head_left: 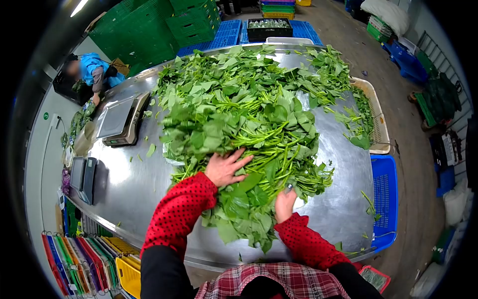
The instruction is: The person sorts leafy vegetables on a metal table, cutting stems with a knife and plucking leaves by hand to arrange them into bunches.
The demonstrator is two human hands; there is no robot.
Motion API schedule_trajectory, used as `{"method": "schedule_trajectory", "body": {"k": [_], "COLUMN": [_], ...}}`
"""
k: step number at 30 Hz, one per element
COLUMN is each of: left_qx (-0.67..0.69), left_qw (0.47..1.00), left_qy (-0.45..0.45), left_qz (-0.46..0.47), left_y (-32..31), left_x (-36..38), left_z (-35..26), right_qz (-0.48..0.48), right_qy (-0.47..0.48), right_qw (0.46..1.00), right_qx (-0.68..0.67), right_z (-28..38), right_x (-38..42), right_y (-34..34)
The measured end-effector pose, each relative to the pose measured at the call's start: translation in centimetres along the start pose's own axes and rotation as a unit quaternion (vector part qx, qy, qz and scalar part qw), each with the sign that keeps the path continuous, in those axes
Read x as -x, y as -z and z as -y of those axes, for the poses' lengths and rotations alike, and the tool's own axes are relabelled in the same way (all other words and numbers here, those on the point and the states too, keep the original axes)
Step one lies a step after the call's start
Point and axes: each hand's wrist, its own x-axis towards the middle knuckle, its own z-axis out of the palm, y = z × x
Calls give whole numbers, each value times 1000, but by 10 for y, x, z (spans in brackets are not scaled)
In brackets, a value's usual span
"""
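Note:
A big heap of leafy green stems covers much of the steel table. My left hand lies on the near part of the heap, its fingers spread over leaves and pale cut stems. Lower and to the right, my right hand is closed at the edge of the stems. A small shiny metal piece sticks out of its fingers; the rest of it is hidden. Loose leaves lie between my two forearms, close to the table's front edge.
Two scales stand at the left. A co-worker in blue leans over the far left edge. Against the right side are a white basket with greens and a blue crate. Green crates are stacked behind.

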Motion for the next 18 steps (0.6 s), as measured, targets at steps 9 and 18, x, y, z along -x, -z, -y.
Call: {"method": "schedule_trajectory", "body": {"k": [9,18], "left_qx": [-65,34], "left_qw": [995,990], "left_qy": [-76,-11], "left_qz": [5,-136], "left_y": [22,114], "left_x": [-6,27], "left_z": [132,13], "right_qz": [-93,-79], "right_qy": [-25,154], "right_qw": [988,776], "right_qx": [123,607], "right_z": [-62,37], "right_x": [-36,96], "right_y": [-88,178]}}
